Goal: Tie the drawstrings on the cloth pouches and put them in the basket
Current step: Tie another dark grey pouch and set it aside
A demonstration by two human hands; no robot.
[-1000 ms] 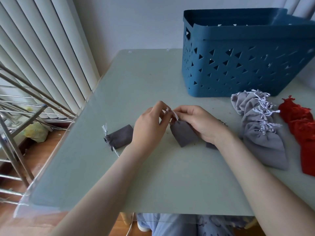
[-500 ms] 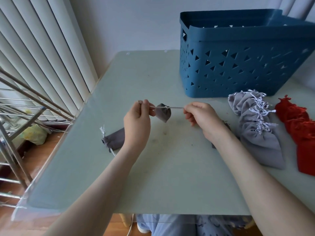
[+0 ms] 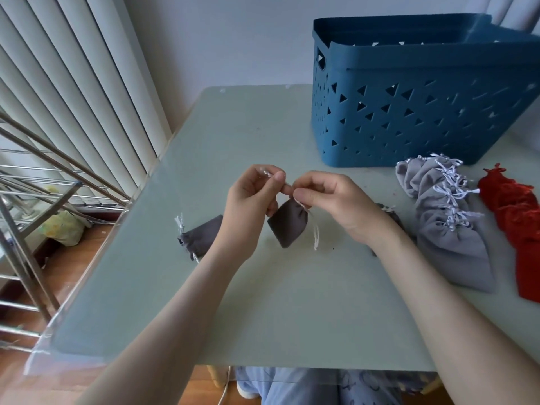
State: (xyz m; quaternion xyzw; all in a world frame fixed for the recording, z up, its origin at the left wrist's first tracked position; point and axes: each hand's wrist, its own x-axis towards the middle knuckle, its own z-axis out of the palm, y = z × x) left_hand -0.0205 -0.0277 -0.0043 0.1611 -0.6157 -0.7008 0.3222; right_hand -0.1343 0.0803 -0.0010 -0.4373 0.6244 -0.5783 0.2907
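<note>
Dark grey cloth pouch point(image 3: 287, 225), held clear of the desk point(image 3: 263, 302) between the two hands, well short of the blue basket point(image 3: 409, 118). One end of the white drawstring point(image 3: 315, 232) is pinched by the left hand point(image 3: 251, 206), and the cord at the gathered neck by the right hand point(image 3: 336, 203); a loose end hangs below. The pouch is judged light, soft and limp, so it is best taken by the cords or neck rather than the body. The neck is uppermost at the fingers. The long axis is tilted, with the closed bottom lowered toward the left.
</note>
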